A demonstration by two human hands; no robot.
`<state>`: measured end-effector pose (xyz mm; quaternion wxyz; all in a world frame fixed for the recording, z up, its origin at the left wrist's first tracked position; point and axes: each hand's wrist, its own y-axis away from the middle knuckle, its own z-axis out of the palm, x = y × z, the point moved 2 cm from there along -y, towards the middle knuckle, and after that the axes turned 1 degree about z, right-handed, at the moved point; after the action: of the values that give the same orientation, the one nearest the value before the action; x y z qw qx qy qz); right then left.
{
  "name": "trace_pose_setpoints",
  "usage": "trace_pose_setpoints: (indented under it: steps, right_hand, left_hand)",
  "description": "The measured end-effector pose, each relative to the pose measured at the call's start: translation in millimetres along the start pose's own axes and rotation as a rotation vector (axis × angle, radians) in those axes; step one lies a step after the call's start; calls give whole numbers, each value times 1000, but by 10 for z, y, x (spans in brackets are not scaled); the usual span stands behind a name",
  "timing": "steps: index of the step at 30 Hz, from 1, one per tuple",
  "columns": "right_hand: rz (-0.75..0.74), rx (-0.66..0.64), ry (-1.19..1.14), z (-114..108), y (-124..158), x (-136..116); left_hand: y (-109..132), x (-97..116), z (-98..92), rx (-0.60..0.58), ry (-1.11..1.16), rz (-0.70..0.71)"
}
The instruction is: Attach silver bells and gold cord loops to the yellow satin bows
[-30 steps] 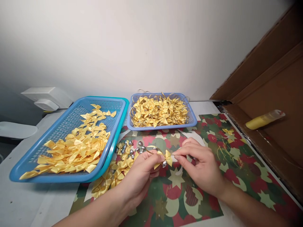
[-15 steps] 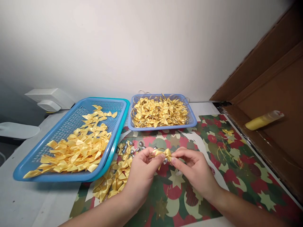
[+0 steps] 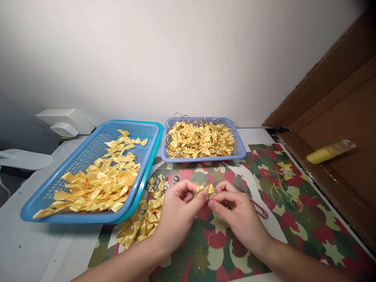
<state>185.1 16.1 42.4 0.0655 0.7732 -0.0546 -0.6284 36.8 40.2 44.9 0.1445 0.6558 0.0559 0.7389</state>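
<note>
My left hand (image 3: 179, 209) and my right hand (image 3: 235, 211) meet over the patterned paper (image 3: 293, 203), both pinching one small yellow satin bow (image 3: 207, 189) with a gold loop and a silver bell between the fingertips. Just left of my left hand lie a loose heap of yellow bows (image 3: 143, 221) and several small silver bells (image 3: 164, 182). A large blue basket (image 3: 88, 156) at the left holds plain yellow bows. A smaller blue basket (image 3: 239, 147) behind my hands is full of bows with gold loops.
A pink-handled tool (image 3: 260, 209) pokes out from under my right hand. A brown cardboard box (image 3: 337, 117) stands open at the right with a yellow glue tube (image 3: 329, 152) on its flap. A white device (image 3: 66, 121) sits at the back left by the wall.
Both hands have drawn a little closer to me and closer together, folding the bow tighter between the fingertips. The gold loop now shows less.
</note>
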Motion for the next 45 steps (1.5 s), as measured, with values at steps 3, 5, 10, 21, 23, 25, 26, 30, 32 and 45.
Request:
trace_pose_setpoints:
  steps: [3, 5, 10, 21, 23, 25, 26, 30, 32, 45]
  right_hand:
    - [24, 1, 12, 1, -14, 0]
    - [31, -1, 20, 1, -28, 1]
    - [-75, 74, 76, -4, -12, 2]
    - [-711, 323, 556, -27, 114, -178]
    - [-658, 294, 587, -21, 66, -164]
    - [-625, 279, 584, -16, 35, -149]
    - [-617, 275, 570, -15, 26, -140]
    - [-702, 300, 496, -23, 25, -100]
    - [-777, 313, 454, -31, 35, -78]
    - [-791, 202, -4, -184, 80, -198]
  left_hand:
    - [-17, -27, -6, -30, -24, -34]
    - [-32, -38, -10, -34, -37, -39]
    - [-51, -37, -14, -18, -57, -14]
    - [6, 55, -35, -16, -357, 392]
    - [25, 76, -26, -16, -481, 521]
    - [31, 80, -16, -31, -547, 601]
    - [27, 75, -13, -38, -558, 612]
    - [-20, 38, -26, -39, -518, 480]
    - [-40, 38, -36, -17, -474, 408]
    - [-199, 15, -63, -4, -113, -24]
